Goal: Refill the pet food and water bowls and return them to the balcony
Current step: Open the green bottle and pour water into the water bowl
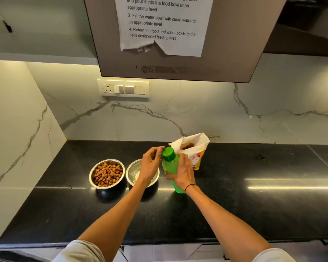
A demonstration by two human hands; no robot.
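The food bowl (106,173) sits full of kibble at the left of the counter (254,205); the water bowl (134,172) just right of it looks empty. The right hand (182,172) grips the green bottle (170,165) upright beside it, the left hand (150,163) has fingers curled, loosely open, at the cap (168,154). Judged step: uncapping; next, tilt over the water bowl.

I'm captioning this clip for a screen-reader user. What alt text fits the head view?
A person's right hand grips a green bottle on a black counter while the left hand reaches for its cap. Beside it sit a kibble-filled steel bowl, a second steel bowl, and an open food bag.
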